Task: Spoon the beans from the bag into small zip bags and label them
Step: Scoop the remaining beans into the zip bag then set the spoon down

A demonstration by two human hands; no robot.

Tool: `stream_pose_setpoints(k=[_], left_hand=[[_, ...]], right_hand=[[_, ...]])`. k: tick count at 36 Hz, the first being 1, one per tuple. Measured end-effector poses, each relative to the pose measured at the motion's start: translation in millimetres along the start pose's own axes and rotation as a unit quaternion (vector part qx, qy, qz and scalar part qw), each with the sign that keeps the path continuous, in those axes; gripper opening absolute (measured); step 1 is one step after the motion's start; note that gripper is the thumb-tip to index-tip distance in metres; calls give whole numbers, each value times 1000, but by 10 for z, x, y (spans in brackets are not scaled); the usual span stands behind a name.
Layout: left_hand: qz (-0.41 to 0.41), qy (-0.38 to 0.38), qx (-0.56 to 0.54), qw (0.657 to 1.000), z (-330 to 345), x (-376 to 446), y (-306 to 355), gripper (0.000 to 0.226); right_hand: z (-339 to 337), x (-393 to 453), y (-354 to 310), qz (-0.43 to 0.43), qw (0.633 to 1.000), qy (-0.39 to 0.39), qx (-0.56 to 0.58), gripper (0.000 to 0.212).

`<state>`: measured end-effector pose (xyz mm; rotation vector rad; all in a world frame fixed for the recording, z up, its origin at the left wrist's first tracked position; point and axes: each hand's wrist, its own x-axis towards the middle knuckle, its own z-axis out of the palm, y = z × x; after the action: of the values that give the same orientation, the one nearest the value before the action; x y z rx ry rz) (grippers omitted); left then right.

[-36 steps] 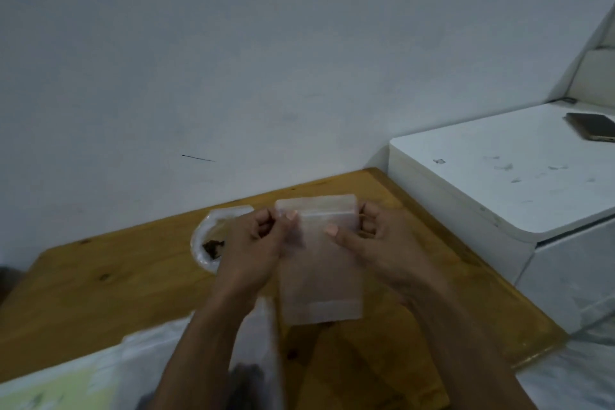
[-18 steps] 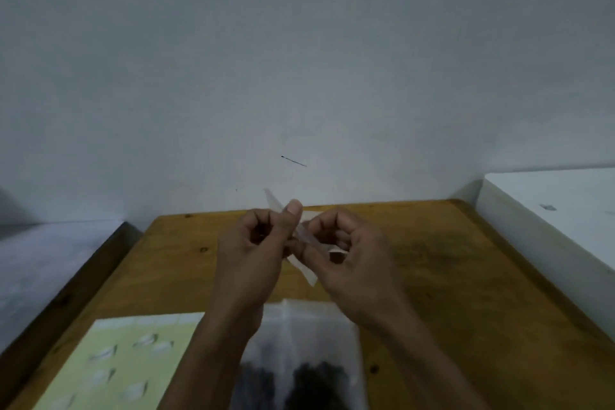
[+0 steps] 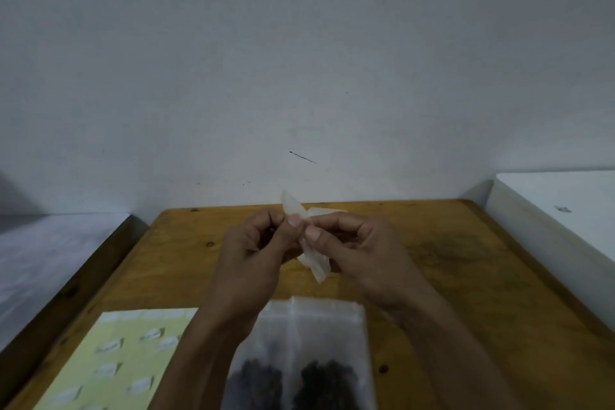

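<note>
Above the table [image 3: 466, 260], both hands pinch a small zip bag [image 3: 314, 260].

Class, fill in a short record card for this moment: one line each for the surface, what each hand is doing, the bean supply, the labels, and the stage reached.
surface: wooden table
left hand: pinches the small zip bag at its top
right hand: pinches the same bag from the other side
small zip bag: held above the table, looks empty
bag of beans: lies near the table's front edge, dark beans inside
label sheet: yellow, left of the bean bag
stage: no beans spooned into this bag yet
</note>
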<state>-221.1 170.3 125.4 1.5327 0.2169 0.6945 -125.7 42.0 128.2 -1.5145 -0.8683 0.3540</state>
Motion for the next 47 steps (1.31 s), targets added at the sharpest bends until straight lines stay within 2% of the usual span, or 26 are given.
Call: stream_pose_setpoints(k=[3,6,8,14,18,20,24,27,29,32,35,37,39,40,41,43,44,45,47], left_hand=[[24,15,95,995,18,22,-50,23],[49,42,221,973,95,39,-61,24],[67,68,287,953,151,36,-40,25],[99,85,358,924,234,51,-22,22],[82,97,363,923,196,62,-49,23],[65,97,366,923,207,45,-45,21],[56,90,398,911,196,78,18,25],[44,75,423,902,123,109,118,26],[27,66,432,899,66,123,182,27],[11,62,446,893,28,124,263,27],[15,62,437,897,63,113,344,26],[18,47,406,912,57,102,368,26],[38,20,354,934,4,81,367,25],[52,-2,346,937,-42,74,355,34],[57,-37,367,928,-93,81,334,54],[58,-112,453,883,-161,101,283,102],[67,-140,483,862,-171,115,253,115],[87,-162,499,847,-156,127,240,115],[115,-177,502,839,-107,143,238,92]], right_hand=[[31,8,16,-67,982,59,-165,13],[115,14,62,-77,956,121,-256,14],[157,11,106,-90,947,149,-269,15],[255,-32,133,-90,931,194,-297,16],[133,52,135,-64,931,262,-246,14],[73,68,119,-52,935,252,-245,14],[94,17,114,-70,951,168,-250,12],[66,-2,85,-67,957,101,-262,29],[7,14,45,-74,955,94,-270,37],[-57,45,-6,-78,948,83,-298,33],[-49,59,-41,-70,947,46,-310,36],[-52,65,-49,-65,950,30,-302,40],[-78,74,-43,-47,962,23,-268,42],[-94,77,-41,-36,972,20,-232,43],[-111,83,-41,-30,980,16,-195,43],[-138,96,-61,-16,991,6,-133,38],[-142,100,-79,-5,994,-1,-106,34],[-143,104,-92,4,996,-6,-87,32],[-140,114,-101,18,997,-7,-77,33]])
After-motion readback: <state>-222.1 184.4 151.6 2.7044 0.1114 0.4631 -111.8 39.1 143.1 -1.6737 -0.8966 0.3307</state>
